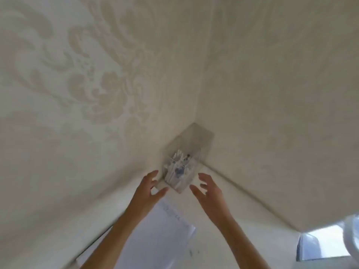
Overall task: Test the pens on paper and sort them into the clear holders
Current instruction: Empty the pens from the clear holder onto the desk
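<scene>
A clear holder [191,144] stands in the far corner of the white table, against the two walls. Several white pens [177,171] with blue marks stand bunched inside it. My left hand [149,188] is just left of the holder's base, fingers spread and relaxed, holding nothing. My right hand [208,189] is just right of the base, fingers also spread, holding nothing. Neither hand clearly touches the holder. A sheet of white paper [155,233] with faint scribbles near its far end lies on the table between my forearms.
Patterned cream wallpaper [87,84] covers the left wall and a plain cream wall [281,113] rises on the right. The table's white surface [233,245] runs to a window opening [322,245] and a white rounded object [351,235] at the lower right.
</scene>
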Tool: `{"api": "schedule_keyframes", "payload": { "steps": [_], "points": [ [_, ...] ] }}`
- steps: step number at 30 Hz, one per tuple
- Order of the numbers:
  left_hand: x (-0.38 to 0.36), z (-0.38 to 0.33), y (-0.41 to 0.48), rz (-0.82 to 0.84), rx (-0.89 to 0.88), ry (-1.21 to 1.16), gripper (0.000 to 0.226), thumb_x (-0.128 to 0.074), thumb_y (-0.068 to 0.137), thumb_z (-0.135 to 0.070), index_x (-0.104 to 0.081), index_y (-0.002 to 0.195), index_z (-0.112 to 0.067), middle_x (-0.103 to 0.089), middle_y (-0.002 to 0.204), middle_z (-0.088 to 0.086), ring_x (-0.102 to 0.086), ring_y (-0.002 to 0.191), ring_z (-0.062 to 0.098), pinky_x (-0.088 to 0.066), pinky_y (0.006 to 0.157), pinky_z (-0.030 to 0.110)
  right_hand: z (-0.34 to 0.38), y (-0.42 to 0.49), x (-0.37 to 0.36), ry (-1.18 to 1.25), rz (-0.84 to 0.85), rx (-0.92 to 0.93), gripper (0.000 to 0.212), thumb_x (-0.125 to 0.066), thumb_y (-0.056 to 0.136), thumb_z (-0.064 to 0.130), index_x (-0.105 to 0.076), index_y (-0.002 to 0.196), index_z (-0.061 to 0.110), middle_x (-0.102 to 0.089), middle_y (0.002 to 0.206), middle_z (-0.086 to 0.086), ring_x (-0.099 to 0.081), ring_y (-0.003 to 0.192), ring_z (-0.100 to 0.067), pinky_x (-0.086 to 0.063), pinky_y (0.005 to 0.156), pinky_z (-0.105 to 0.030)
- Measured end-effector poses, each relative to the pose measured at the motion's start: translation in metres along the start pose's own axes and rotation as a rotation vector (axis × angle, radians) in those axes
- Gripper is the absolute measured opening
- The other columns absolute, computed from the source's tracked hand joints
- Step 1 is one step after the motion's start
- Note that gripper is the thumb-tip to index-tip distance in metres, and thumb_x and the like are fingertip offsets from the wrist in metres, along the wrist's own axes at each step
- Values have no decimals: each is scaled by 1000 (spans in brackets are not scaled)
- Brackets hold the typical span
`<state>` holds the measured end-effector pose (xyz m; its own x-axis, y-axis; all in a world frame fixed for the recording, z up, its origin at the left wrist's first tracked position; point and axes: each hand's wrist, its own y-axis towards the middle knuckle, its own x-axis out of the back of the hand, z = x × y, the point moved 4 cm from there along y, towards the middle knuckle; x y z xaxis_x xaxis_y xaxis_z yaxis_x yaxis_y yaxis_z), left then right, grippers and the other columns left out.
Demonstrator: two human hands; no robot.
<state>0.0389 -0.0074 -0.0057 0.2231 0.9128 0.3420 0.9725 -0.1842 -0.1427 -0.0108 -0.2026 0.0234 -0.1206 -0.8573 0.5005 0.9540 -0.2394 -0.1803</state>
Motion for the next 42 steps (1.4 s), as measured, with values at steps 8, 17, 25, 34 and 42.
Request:
{"api": "schedule_keyframes", "payload": {
  "steps": [8, 17, 25, 34, 42],
  "points": [
    [-29, -4, 58, 94, -15, -121, 91, -74, 74, -5, -15, 144, -11, -27, 144, 5, -29, 127, 10, -31, 89, 10, 8, 44, -47, 61, -20, -35, 90, -64, 87, 40, -3, 152, 24, -18, 157, -4, -27, 141, -22, -29, 106, -30],
    [-29, 12, 36, 141, -175, -46, 80, -76, 72, -5, -26, 133, -20, -38, 130, -3, -43, 115, 1, -37, 84, 4, -12, 29, -52, 226, -118, -60, 85, -48, 69, 79, -2, 139, 60, -39, 149, 7, -45, 131, -17, -44, 102, -48],
    [-63, 24, -3, 225, -185, 63, 80, -76, 71, -31, -25, 132, -32, -38, 128, -9, -42, 115, -1, -39, 95, 19, -57, -7, 3, 182, 2, -28, 60, -55, 93, 36, -20, 136, 58, -53, 131, 20, -57, 115, -3, -48, 96, -25],
    [-115, 26, 28, 311, 14, -73, 101, -86, 61, -33, -29, 142, -15, -52, 132, -5, -56, 107, -4, -46, 79, 8, -81, -10, 20, 240, 92, 19, 72, -42, 84, 72, -28, 146, 38, -43, 145, 14, -40, 133, -5, -37, 109, -42],
    [-137, 3, 18, 237, -229, 264, 121, -69, 60, -67, 13, 143, -35, -11, 150, 3, -19, 138, 21, -28, 108, 34, -92, -11, 47, 583, 53, -50, 29, -44, 95, 40, -45, 124, 44, -57, 113, 38, -52, 112, 12, -45, 91, -17]
  ]
}}
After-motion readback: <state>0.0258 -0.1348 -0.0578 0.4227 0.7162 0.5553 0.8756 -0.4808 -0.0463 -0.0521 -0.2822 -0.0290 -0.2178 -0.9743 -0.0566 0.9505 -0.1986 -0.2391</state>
